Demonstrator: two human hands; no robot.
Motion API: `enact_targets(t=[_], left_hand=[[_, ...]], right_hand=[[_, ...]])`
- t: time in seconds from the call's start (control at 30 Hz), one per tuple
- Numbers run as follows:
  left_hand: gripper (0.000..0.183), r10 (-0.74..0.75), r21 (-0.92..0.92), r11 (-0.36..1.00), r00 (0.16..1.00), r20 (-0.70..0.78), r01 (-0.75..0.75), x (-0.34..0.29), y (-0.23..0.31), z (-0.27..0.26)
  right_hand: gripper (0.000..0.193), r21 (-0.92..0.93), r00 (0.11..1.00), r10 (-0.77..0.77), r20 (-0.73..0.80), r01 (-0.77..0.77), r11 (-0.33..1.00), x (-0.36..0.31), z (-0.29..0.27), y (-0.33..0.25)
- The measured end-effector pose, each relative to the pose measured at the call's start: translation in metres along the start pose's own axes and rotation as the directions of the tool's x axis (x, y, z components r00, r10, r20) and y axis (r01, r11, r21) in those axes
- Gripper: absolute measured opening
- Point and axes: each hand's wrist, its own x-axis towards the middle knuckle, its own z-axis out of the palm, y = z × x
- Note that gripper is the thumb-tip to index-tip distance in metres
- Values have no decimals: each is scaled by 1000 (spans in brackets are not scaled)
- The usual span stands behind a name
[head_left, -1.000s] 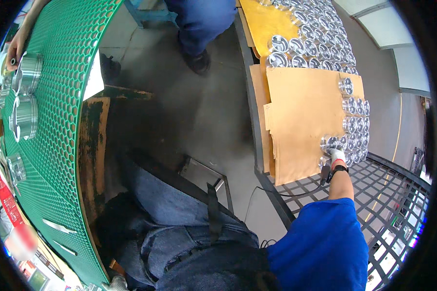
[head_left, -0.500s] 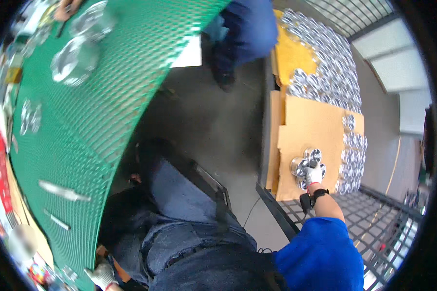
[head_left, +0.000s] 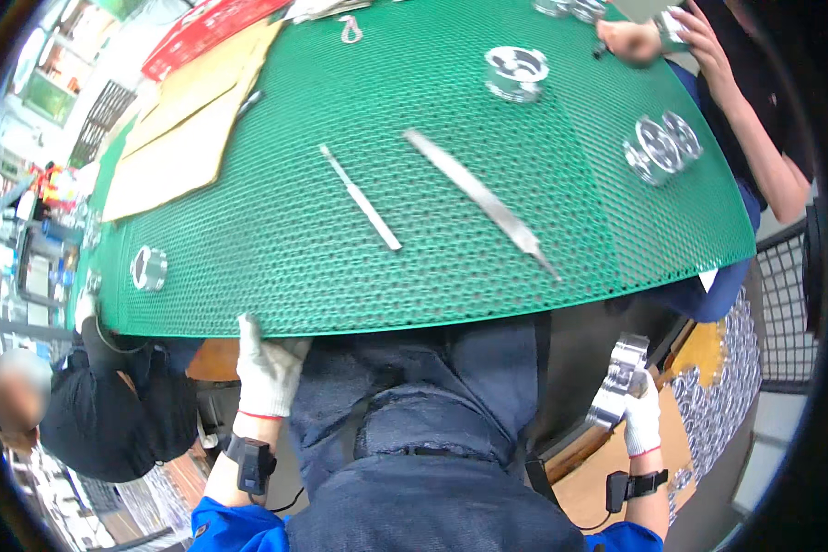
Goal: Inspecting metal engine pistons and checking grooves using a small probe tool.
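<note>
**Right hand (head_left: 644, 411) holds metal pistons (head_left: 618, 379) beside the bench (head_left: 285, 244)**

Its grip is wrapped around the blurred pistons, off the bench's near edge on the person's right. The left hand (head_left: 269, 373) is at the near edge, thumb upward; how tight its grip is, I cannot tell. A file (head_left: 474, 195) and a thinner tool (head_left: 362, 201) lie on the bench.

Gloved left hand (head_left: 271, 373) extended forward, gloved right hand (head_left: 643, 412) out wide — curled in a grip
</note>
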Motion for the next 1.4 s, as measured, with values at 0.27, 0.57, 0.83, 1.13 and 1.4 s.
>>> enact_targets(t=[0.27,0.57,0.83,1.13,1.4], left_hand=[[57,-432,707,701,844,319,92,-7,28,-9],[38,-439,614,786,633,638,-73,-12,83,-12],[35,83,504,722,782,617,-474,-13,115,-32],[47,466,608,278,658,591,-744,1,106,-42],[51,413,647,-34,579,703,-762,31,91,22]], right_hand=[[23,-632,972,-125,200,226,741,-92,100,-146],[36,-690,717,-466,519,673,266,-131,228,-273],[28,-332,252,-349,903,924,-190,-23,483,-292],[38,-410,345,-496,797,912,-25,37,480,-307],[43,-590,440,-475,762,774,-230,70,422,-259]])
